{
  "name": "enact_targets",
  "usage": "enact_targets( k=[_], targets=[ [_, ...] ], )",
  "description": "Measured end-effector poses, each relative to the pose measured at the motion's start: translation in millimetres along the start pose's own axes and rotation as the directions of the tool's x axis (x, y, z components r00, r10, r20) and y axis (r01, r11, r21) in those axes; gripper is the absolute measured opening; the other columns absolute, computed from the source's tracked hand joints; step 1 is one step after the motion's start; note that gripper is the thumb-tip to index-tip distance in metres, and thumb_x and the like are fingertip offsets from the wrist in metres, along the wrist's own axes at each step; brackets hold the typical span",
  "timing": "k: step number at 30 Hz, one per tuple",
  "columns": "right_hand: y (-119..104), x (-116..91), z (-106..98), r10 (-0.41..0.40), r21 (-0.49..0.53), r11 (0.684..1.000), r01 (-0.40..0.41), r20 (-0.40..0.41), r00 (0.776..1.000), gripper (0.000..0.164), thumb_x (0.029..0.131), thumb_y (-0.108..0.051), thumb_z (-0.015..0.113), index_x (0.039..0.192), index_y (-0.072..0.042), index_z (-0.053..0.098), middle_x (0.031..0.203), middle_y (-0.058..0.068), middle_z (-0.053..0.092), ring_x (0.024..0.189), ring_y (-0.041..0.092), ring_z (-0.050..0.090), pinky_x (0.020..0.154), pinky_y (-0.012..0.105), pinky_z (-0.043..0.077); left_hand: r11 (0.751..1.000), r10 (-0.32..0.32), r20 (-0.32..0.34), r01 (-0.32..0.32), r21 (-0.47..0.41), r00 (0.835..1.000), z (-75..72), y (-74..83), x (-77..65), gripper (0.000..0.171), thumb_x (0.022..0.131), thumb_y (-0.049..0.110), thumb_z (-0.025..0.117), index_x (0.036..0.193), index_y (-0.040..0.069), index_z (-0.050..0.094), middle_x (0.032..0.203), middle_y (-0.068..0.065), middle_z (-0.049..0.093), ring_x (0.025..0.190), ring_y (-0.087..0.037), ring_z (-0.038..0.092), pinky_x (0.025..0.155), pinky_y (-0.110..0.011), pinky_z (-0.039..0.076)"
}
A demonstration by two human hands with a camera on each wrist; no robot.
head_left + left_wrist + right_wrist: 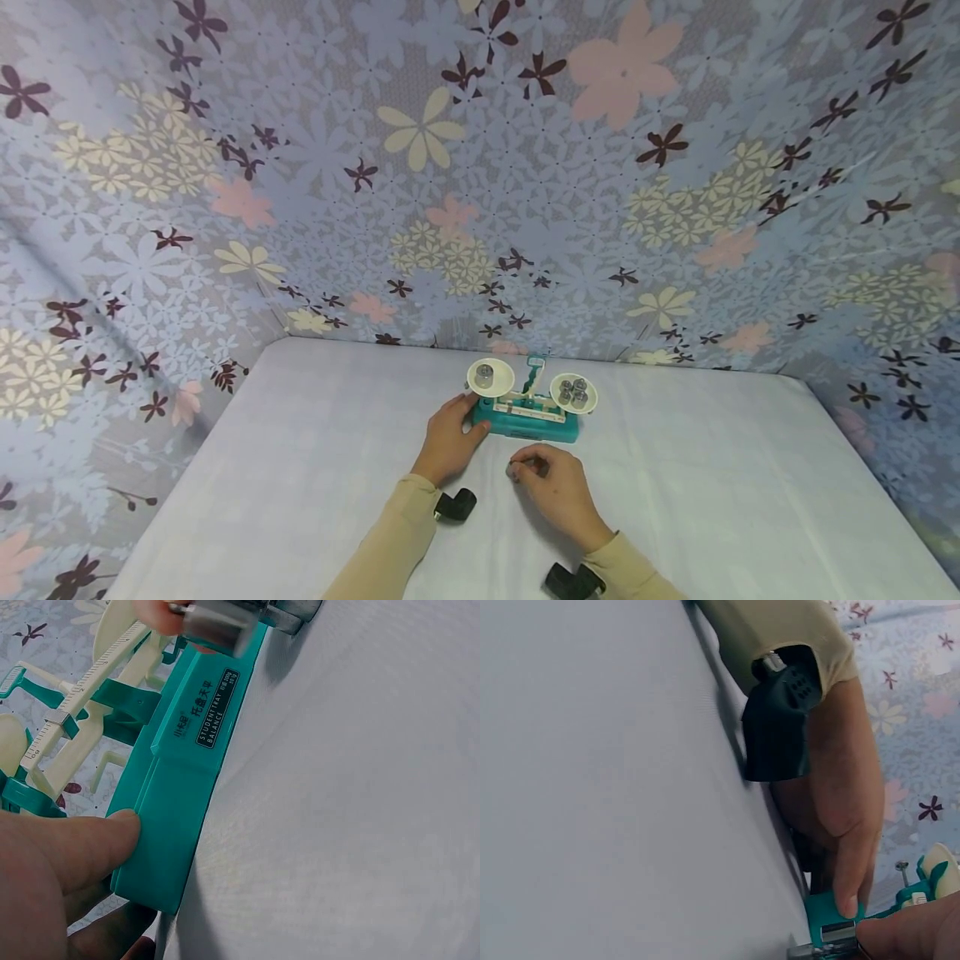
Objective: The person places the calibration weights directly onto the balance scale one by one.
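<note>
A green student tray balance (525, 427) with white pans stands on the table. My left hand (447, 437) grips the left end of its base, thumb (112, 840) pressed on the green front and fingers around the end. One larger metal weight (484, 376) sits on the left pan (501, 390). Several smaller metal weights (573, 392) stand together on the right pan (589, 403). In front of the base, my right hand (555, 487) pinches a shiny metal weight (221, 630) between thumb and fingertips.
The balance stands on a white cloth-covered table (697, 467). Behind it and at both sides hang flower-patterned cloth walls (525, 208). Black wrist-worn devices (456, 506) stick out beside both sleeves, low over the table.
</note>
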State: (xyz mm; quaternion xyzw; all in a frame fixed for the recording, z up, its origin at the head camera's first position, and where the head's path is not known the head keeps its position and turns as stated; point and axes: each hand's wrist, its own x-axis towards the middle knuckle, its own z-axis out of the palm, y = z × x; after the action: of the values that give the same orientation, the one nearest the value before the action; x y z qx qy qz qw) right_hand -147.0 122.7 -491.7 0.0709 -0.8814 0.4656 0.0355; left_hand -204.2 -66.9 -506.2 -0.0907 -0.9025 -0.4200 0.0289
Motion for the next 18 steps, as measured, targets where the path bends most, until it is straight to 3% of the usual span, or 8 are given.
enact_targets(
  k=[9, 18],
  targets=[
    [-6.4, 0.7, -6.2, -0.051, 0.023, 0.998, 0.051, -0.031, 0.998, 0.005, 0.088, -0.007, 0.075, 0.089, -0.012, 0.077, 0.077, -0.009, 0.066, 0.067, 0.009, 0.054, 0.049, 0.021, 0.041, 1.0, -0.004, -0.002, 0.004, -0.009, 1.0, -1.5, 2.4, -0.8, 0.054, 0.098, 0.022, 0.066, 0.145, 0.001, 0.052, 0.143, -0.022, 0.054, 0.139, -0.04, 0.043, 0.114, -0.06, 0.033],
    [-23.2, 5.6, -14.3, -0.122, 0.049, 0.991, 0.127, -0.097, 0.988, 0.006, 0.089, -0.009, 0.075, 0.092, -0.014, 0.078, 0.084, -0.01, 0.071, 0.075, 0.011, 0.059, 0.053, 0.022, 0.041, 1.0, -0.005, -0.009, 0.005, -0.002, 1.0, -0.7, 3.5, -1.0, 0.053, 0.097, 0.021, 0.066, 0.144, 0.001, 0.052, 0.143, -0.022, 0.054, 0.139, -0.039, 0.043, 0.115, -0.059, 0.033]
  ],
)
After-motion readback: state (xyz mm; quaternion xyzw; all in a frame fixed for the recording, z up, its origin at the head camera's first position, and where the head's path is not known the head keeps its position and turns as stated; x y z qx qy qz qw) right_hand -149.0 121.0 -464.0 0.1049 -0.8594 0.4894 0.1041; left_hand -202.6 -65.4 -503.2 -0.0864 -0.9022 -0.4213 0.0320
